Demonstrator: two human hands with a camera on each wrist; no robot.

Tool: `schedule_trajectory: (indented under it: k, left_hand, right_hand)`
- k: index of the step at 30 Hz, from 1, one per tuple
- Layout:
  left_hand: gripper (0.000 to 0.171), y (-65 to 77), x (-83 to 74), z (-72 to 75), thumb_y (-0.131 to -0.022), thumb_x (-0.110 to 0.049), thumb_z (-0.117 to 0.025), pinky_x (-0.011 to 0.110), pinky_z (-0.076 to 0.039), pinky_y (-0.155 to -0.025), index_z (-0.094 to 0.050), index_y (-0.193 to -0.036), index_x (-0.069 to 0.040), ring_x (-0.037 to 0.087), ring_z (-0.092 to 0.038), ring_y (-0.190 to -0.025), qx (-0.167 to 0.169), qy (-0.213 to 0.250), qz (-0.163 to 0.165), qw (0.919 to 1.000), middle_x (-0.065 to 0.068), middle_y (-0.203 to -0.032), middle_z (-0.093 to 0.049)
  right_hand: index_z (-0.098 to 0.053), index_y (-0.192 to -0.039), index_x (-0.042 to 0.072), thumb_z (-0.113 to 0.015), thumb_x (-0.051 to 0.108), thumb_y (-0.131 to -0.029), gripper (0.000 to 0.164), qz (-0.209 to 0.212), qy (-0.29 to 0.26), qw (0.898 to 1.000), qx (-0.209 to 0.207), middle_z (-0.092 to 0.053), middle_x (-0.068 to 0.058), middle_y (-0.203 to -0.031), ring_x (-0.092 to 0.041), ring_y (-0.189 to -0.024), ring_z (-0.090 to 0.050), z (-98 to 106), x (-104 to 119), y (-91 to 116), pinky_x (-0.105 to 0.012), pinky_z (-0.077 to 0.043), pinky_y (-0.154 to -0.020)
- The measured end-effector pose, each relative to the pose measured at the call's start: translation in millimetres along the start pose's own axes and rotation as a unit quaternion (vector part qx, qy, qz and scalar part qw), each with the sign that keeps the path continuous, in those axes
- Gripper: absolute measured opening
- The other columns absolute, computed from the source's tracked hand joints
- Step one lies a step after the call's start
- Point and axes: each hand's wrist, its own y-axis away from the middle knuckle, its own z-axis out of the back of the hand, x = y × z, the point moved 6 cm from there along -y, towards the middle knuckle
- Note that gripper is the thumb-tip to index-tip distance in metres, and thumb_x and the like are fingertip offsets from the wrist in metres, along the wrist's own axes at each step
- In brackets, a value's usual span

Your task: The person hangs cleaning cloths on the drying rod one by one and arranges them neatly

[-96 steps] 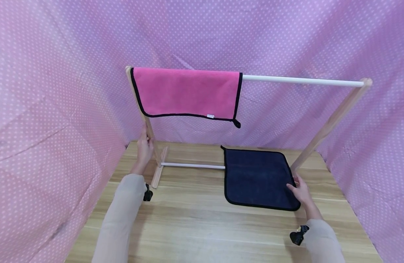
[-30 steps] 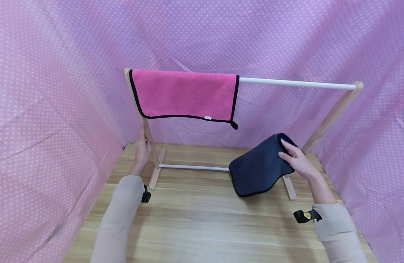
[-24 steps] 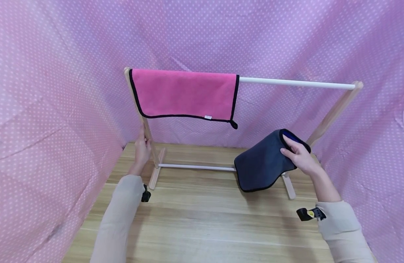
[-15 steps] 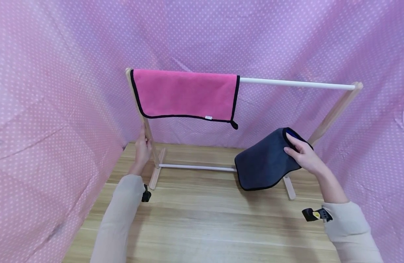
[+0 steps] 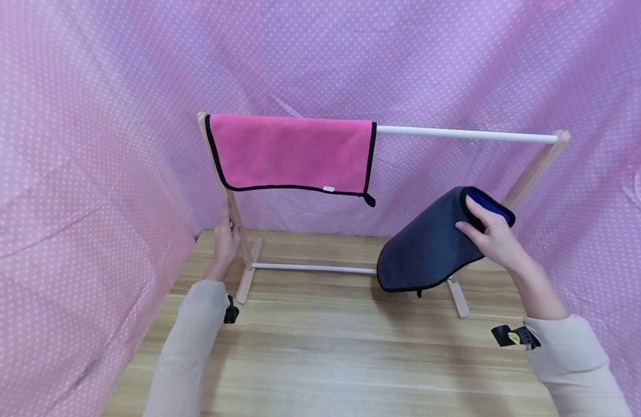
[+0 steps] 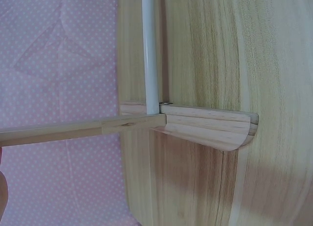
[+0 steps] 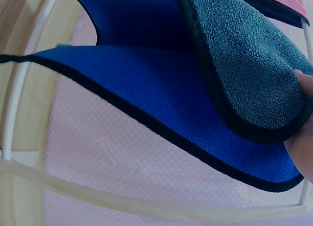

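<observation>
Below the top rail [image 5: 466, 134], the right hand [image 5: 500, 243] clamps its fingers on the upper end of the dark cloth [image 5: 427, 249]; the left hand [image 5: 226, 240] touches the left post [image 6: 73, 131], its grip unclear. The drooping end could snag the lower bar [image 5: 312, 268], tipping the rack [image 5: 536, 166].

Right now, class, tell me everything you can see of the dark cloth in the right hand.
The dark cloth has a grey-blue, fleecy-looking outer face, a bright blue inner face and black edging, with a small black tab at its lower edge. It is folded over, blue inside. The right hand pinches its upper end, so it slants down above the table. Whether it touches the lower bar is unclear.
</observation>
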Motion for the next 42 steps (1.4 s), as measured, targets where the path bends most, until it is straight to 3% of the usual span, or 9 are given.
schedule_trajectory:
  k: [6,10,14,16,20,23,29,42]
  left_hand:
    - [0.062,0.5,0.3,0.6,-0.079,0.021,-0.049,0.054,-0.052,-0.07,-0.029,-0.136,0.007,0.05,-0.054,-0.094,-0.004,-0.006,-0.002,1.0,0.04,-0.112,-0.048]
    - [0.062,0.6,0.6,0.4,-0.08,0.02,-0.049,0.055,-0.051,-0.069,-0.029,-0.137,0.006,0.05,-0.054,-0.092,-0.004,-0.011,0.0,0.9999,0.04,-0.108,-0.05]
    - [0.061,1.3,0.8,-0.1,-0.08,0.02,-0.048,0.055,-0.051,-0.071,-0.028,-0.137,0.007,0.05,-0.054,-0.092,0.001,-0.009,0.006,0.9999,0.04,-0.108,-0.05]
    - [0.061,1.5,0.7,-0.1,-0.08,0.02,-0.048,0.055,-0.051,-0.071,-0.028,-0.137,0.007,0.05,-0.054,-0.092,0.001,-0.007,0.007,1.0,0.041,-0.108,-0.049]
    - [0.062,1.3,1.3,0.3,-0.08,0.02,-0.048,0.055,-0.05,-0.074,-0.028,-0.138,0.006,0.05,-0.053,-0.094,0.001,-0.008,0.008,0.9999,0.04,-0.109,-0.049]
    - [0.063,0.9,1.5,0.2,-0.08,0.019,-0.049,0.056,-0.049,-0.077,-0.028,-0.138,0.007,0.05,-0.053,-0.097,0.002,-0.012,0.005,0.9999,0.04,-0.111,-0.048]
    - [0.063,0.7,1.6,-0.9,-0.081,0.019,-0.049,0.054,-0.05,-0.076,-0.028,-0.138,0.006,0.049,-0.053,-0.093,0.004,-0.017,0.013,0.9998,0.04,-0.108,-0.05]
    - [0.063,2.1,-1.5,0.8,-0.079,0.021,-0.048,0.054,-0.05,-0.074,-0.03,-0.137,0.006,0.048,-0.053,-0.092,-0.006,-0.012,0.011,0.9998,0.04,-0.105,-0.051]
  right_hand:
    - [-0.047,-0.127,-0.01,-0.061,-0.025,-0.069,0.061,0.013,0.007,0.999,-0.036,-0.044,0.01,-0.13,0.008,-0.117,-0.038,14.0,1.9,-9.5,-0.004,-0.033,-0.092]
    - [-0.053,-0.124,-0.006,-0.059,-0.03,-0.065,0.063,0.04,-0.003,0.997,-0.071,-0.052,0.017,-0.121,0.007,-0.104,-0.047,23.4,3.1,-16.4,-0.006,-0.037,-0.086]
    - [-0.056,-0.119,-0.008,-0.059,-0.03,-0.065,0.058,0.056,0.019,0.994,-0.088,-0.056,0.011,-0.116,0.008,-0.099,-0.046,29.0,6.9,-23.5,-0.006,-0.037,-0.085]
    - [-0.057,-0.113,-0.011,-0.06,-0.028,-0.066,0.05,0.069,0.049,0.992,-0.092,-0.061,0.001,-0.108,0.007,-0.097,-0.046,29.7,10.1,-27.8,-0.005,-0.036,-0.084]
    - [-0.056,-0.106,-0.012,-0.063,-0.025,-0.067,0.042,0.115,0.127,0.981,-0.091,-0.059,-0.024,-0.086,-0.009,-0.08,-0.05,28.0,16.6,-37.1,-0.013,-0.036,-0.071]
    - [-0.055,-0.108,-0.012,-0.063,-0.023,-0.068,0.042,0.148,0.173,0.97,-0.083,-0.056,-0.023,-0.079,-0.023,-0.066,-0.047,26.6,19.6,-43.6,-0.024,-0.035,-0.06]
    - [-0.056,-0.109,-0.01,-0.063,-0.02,-0.07,0.041,0.188,0.224,0.953,-0.08,-0.052,-0.02,-0.073,-0.022,-0.057,-0.042,27.3,23.3,-55.3,-0.031,-0.031,-0.05]
    - [-0.054,-0.111,-0.009,-0.058,-0.01,-0.08,0.031,0.157,0.255,0.948,-0.105,-0.048,-0.023,-0.073,-0.03,-0.058,-0.04,39.5,17.8,-76.6,-0.037,-0.034,-0.05]
